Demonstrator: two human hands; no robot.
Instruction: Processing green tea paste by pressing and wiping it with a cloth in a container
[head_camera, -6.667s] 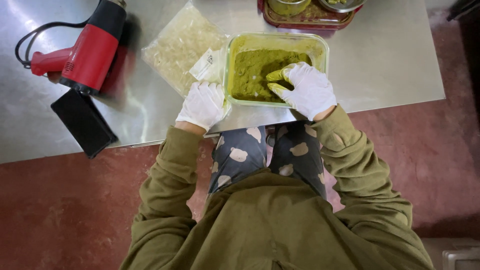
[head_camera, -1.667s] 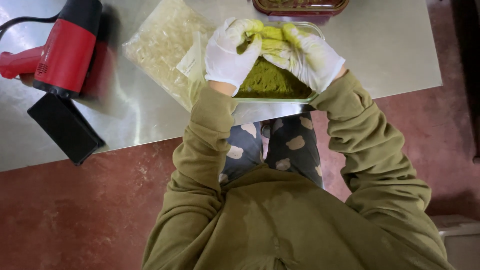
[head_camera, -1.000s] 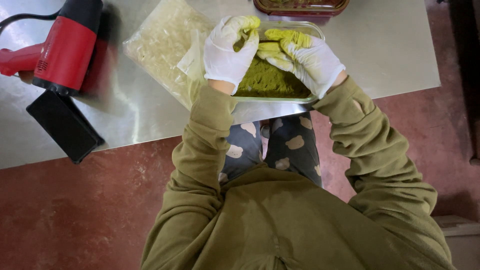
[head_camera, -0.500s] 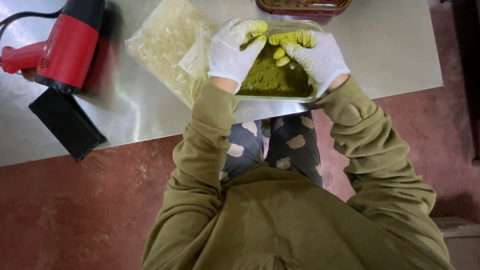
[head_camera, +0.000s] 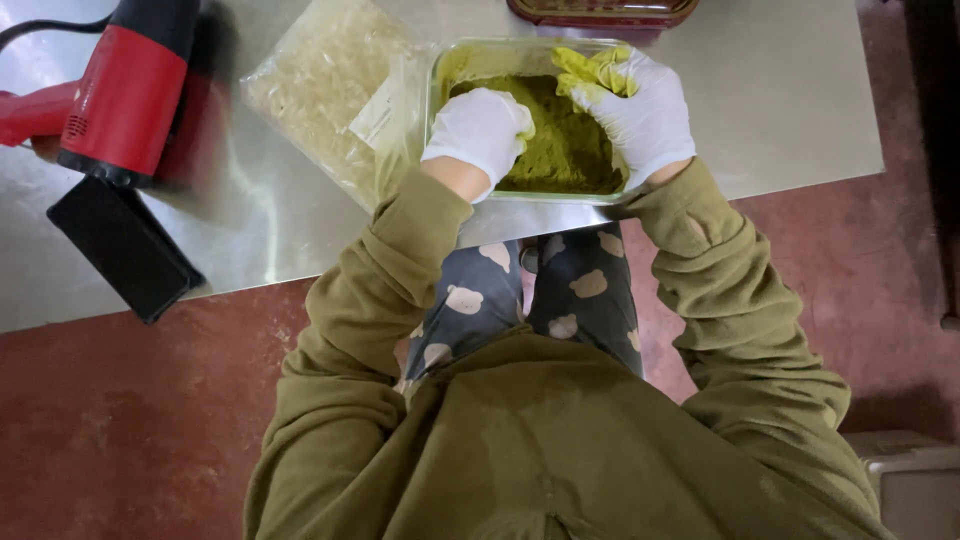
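Note:
A clear rectangular container (head_camera: 438, 75) stands on the steel table (head_camera: 790, 100) near its front edge, filled with an olive-green paste (head_camera: 570, 150). Both of my hands wear white gloves. My left hand (head_camera: 480, 128) rests knuckles-up on the near left part of the paste, with its fingers curled down into it. At the far right rim, my right hand (head_camera: 645, 110) has its fingers bunched together and smeared yellow-green with paste. I cannot see what lies under either palm.
A clear bag of pale shreds (head_camera: 320, 80) lies touching the container's left side. Further left are a red and black heat gun (head_camera: 130, 80) and a flat black device (head_camera: 125, 250). A dark red tray (head_camera: 600, 10) sits at the table's far edge.
My hands, held together over the container's far side half a second ago, have parted. The left hand has dropped onto the near paste. The right stays by the far rim.

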